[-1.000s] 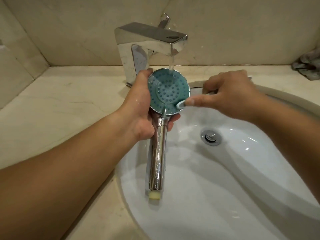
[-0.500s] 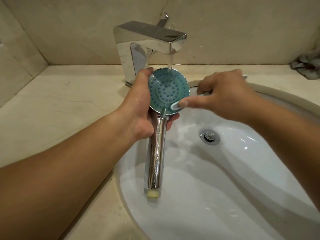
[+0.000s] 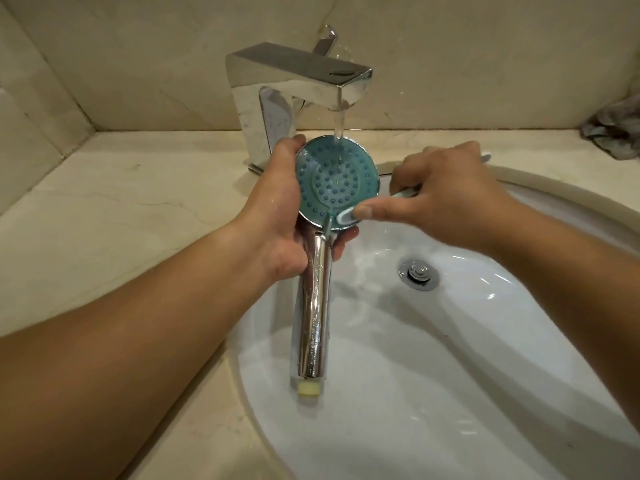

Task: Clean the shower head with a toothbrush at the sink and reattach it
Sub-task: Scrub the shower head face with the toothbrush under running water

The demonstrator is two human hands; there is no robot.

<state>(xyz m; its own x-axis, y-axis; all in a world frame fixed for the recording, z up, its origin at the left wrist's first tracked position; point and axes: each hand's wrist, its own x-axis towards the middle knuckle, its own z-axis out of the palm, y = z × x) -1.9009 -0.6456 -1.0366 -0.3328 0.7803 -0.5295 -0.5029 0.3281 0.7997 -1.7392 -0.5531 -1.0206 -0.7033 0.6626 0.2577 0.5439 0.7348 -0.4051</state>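
Note:
A chrome shower head (image 3: 334, 183) with a round blue-green nozzle face is held over the white sink (image 3: 433, 375), face up toward me, handle pointing down. My left hand (image 3: 277, 216) grips it just below the face. Water from the chrome tap (image 3: 294, 84) runs onto the top of the face. My right hand (image 3: 440, 199) holds a white toothbrush (image 3: 346, 216), its forefinger pressing the brush head against the lower right edge of the nozzle face. The brush's tail end sticks out behind the hand.
A beige marble counter (image 3: 121, 216) surrounds the sink and meets marble walls at the back and left. The chrome drain plug (image 3: 417, 273) sits in the basin. A crumpled grey cloth (image 3: 616, 129) lies at the far right of the counter.
The toothbrush head has slid a little to the left along the lower rim of the nozzle face. The shower head and my left hand stay put under the running water.

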